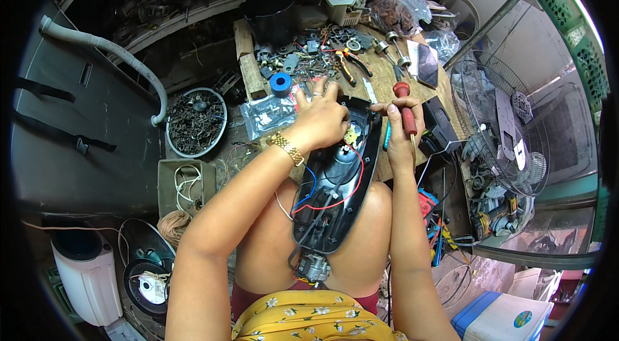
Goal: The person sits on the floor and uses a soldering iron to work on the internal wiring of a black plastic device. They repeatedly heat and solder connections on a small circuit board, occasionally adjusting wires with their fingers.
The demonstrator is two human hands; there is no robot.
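Observation:
A long black plastic housing [351, 212] lies hollow side up across my thighs, its far end at the table edge. Red [361, 176] and blue wires [314, 181] curl out of it, and a small motor [314, 268] hangs by a cable at its near end. Over the housing's upper left side reaches my left hand [320, 120], fingers spread toward the small parts on the table. A small yellowish part [351, 134] sits beside its thumb. My right hand [401, 141] grips a red-handled screwdriver [408, 120], shaft toward me, with a finger extended to the housing's right edge.
The wooden table [380, 92] holds loose metal parts [296, 60], blue tape [281, 84], orange-black pliers [345, 69], motor rotors [403, 57] and a phone [427, 65]. A screw-filled basin [196, 123] stands left; a wire fan guard [500, 125] is at right.

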